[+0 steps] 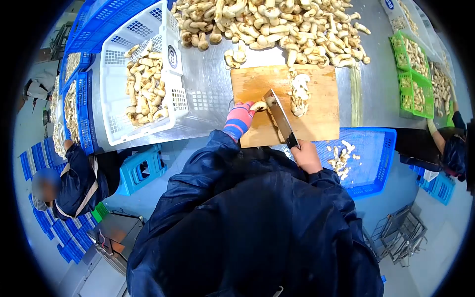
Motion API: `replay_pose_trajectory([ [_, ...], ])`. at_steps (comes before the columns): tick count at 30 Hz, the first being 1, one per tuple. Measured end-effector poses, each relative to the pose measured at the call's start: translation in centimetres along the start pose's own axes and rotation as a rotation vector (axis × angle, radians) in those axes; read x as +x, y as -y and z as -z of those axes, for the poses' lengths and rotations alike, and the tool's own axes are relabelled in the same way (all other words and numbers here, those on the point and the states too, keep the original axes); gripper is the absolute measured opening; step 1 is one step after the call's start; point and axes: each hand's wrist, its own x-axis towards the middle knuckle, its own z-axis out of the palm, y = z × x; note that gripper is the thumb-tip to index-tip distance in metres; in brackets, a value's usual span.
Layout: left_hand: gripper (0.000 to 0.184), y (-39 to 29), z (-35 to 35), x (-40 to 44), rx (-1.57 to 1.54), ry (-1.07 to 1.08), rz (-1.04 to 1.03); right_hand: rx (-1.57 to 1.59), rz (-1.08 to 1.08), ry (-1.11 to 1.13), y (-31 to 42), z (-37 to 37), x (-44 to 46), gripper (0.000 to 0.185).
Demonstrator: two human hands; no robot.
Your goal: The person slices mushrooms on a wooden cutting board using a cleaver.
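Note:
My left hand (240, 119), in a pink and blue striped glove, is closed on a mushroom (258, 106) at the left side of the wooden cutting board (321, 84). In my bare right hand (307, 156) is the dark handle of a cleaver (280, 118). Its broad blade slants up and left over the board, with its tip close beside the held mushroom. To the right of the blade lie cut mushroom pieces (300, 96) on the board. Just behind the board is a large heap of mushrooms (277, 29).
A white basket (110, 89) with mushrooms stands left on the metal table (198, 119). Below the table's right edge is a blue basket (376, 163) holding pieces. Green baskets (406, 96) stand far right. A person (74, 183) is at left, and another person's sleeve (454, 153) at right.

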Motion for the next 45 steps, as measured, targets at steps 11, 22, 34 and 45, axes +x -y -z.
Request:
replay_pose_trajectory([
  [11,0.032,2.9,-0.6,-0.3,-1.288,0.201,0.458,0.125,-0.034,-0.087,2.2,-2.2,7.3,0.028],
  [22,0.032,1.0,-0.8,-1.6,-1.159,0.068,0.549,-0.119,0.153,-0.058,2.6,-3.1,3.2,0.03],
  [34,0.027,0.4,-1.3,-0.7,-0.868,0.065,0.624,-0.035,0.124,-0.02,2.6,-2.9,3.0,0.028],
  [45,0.034,0.5,1.3,-4.1,-1.089,0.004,0.721,-0.009,0.124,-0.052,1.8,-3.8,2.4,0.028],
])
